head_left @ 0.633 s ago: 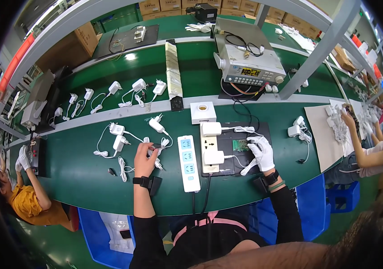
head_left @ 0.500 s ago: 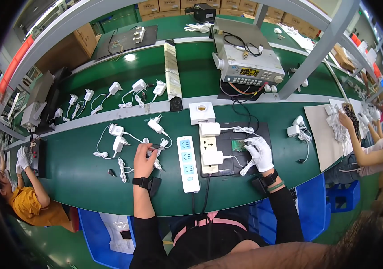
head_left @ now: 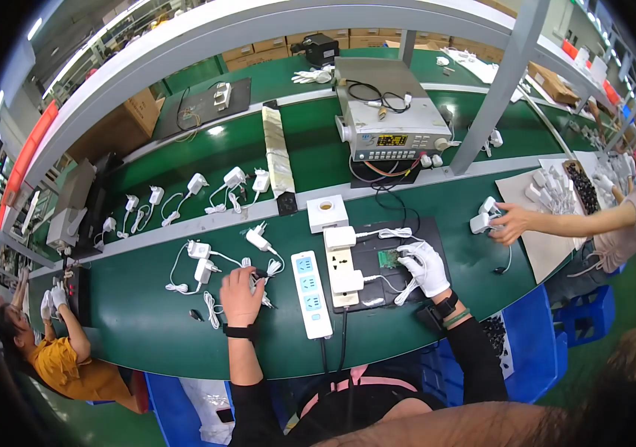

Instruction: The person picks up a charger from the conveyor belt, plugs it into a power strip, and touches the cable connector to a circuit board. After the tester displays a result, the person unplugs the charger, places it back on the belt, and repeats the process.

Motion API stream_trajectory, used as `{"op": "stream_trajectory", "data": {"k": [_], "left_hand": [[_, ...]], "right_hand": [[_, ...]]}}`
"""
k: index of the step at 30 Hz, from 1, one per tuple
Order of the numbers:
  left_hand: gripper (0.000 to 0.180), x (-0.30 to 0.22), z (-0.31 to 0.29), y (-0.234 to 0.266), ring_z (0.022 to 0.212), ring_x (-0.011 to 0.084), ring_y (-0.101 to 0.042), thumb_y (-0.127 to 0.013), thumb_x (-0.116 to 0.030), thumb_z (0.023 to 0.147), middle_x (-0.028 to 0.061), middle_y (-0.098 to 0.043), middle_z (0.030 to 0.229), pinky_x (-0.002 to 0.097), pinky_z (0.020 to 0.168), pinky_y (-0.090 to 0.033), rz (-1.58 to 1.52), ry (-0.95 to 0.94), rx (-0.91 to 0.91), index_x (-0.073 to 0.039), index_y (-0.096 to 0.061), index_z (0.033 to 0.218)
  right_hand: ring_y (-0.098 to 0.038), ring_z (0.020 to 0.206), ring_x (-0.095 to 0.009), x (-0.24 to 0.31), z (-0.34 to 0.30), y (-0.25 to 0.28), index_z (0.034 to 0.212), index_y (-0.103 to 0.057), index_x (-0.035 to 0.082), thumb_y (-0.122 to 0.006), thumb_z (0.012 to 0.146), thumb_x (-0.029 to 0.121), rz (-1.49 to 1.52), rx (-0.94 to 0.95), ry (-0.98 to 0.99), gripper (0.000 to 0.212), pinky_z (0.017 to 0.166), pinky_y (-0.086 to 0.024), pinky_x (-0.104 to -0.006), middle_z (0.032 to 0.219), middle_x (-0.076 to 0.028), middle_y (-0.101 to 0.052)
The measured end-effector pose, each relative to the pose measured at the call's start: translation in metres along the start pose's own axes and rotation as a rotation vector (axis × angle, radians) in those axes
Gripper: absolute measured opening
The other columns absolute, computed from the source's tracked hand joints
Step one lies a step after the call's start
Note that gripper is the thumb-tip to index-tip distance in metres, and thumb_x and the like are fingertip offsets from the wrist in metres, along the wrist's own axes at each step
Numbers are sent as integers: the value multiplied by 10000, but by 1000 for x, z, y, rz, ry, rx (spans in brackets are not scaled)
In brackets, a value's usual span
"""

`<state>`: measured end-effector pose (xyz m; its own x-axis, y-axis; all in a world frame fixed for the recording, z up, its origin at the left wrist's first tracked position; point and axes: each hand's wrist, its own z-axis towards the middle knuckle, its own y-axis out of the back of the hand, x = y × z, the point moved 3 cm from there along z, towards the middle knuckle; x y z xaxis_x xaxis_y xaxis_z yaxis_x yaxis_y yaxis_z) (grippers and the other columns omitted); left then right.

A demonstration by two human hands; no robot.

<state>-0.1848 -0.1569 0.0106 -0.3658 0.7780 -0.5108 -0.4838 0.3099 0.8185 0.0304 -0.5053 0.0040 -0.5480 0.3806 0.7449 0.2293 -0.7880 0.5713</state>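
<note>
My bare left hand [head_left: 241,296] is closed over part of a white power adapter lying among others on the green bench. A small dark piece shows at its fingertips, but what the fingers hold is mostly hidden. My white-gloved right hand [head_left: 425,270] has its fingers bent together at the right edge of a small green circuit board [head_left: 389,258] on a black mat [head_left: 430,237]. Whatever those fingertips pinch is too small to name. Two white adapters, one far [head_left: 340,237] and one near [head_left: 346,281], sit plugged into a power strip [head_left: 339,261], their white cords running toward the board.
Left of the mat lies a white socket strip [head_left: 319,322] with blue outlets. Beyond stand a white box [head_left: 327,214] and a grey bench instrument [head_left: 392,119]. Loose adapters [head_left: 200,251] lie left. At right, a co-worker's hand [head_left: 510,223] reaches an adapter pair [head_left: 485,217].
The whole view has shifted a little. My left hand has turned more palm-down, covering what it held at its fingertips. The co-worker's arm at right has stretched out to the adapter pair.
</note>
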Motion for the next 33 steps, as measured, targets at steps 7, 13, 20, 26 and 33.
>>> {"op": "stream_trajectory", "data": {"k": [7,13,20,26,33], "left_hand": [[420,-110,58,8,950,224,-606,-723,-160,782,91,-591,1142,319,818,-482,-359,-170,345,-70,-585,1168],[552,-116,82,-77,790,132,-615,-686,-121,841,84,-600,1107,267,691,-504,-492,-466,552,-91,-460,1343],[480,-111,94,-14,715,108,-571,-533,-40,933,64,-601,1046,227,566,-472,-1528,30,-53,-59,-392,1392],[492,-80,69,48,779,151,-577,-544,-56,931,91,-548,1157,276,587,-502,-1538,-112,-423,-54,-358,1386],[575,-30,-2,92,960,148,-556,-583,-12,887,104,-492,1274,299,740,-533,-927,-1,-814,-50,-332,1402]], "right_hand": [[-633,798,-221,1,4,10,981,-701,75,-692,790,69,150,-155,79,192,722,-507,-316,909,-84,-640],[-584,740,-110,-15,-1,-8,1043,-691,69,-682,831,69,479,-67,-305,213,627,-471,-239,946,-29,-626],[-526,656,-52,-15,0,2,1162,-650,54,-654,876,87,614,4,-327,288,566,-427,-191,876,5,-605],[-596,761,-114,-20,9,3,1150,-657,48,-661,861,123,597,69,-368,298,653,-477,-243,921,-49,-661],[-614,878,-321,73,35,-13,1016,-673,57,-668,811,203,-40,221,335,252,782,-491,-406,928,-143,-655]]}}
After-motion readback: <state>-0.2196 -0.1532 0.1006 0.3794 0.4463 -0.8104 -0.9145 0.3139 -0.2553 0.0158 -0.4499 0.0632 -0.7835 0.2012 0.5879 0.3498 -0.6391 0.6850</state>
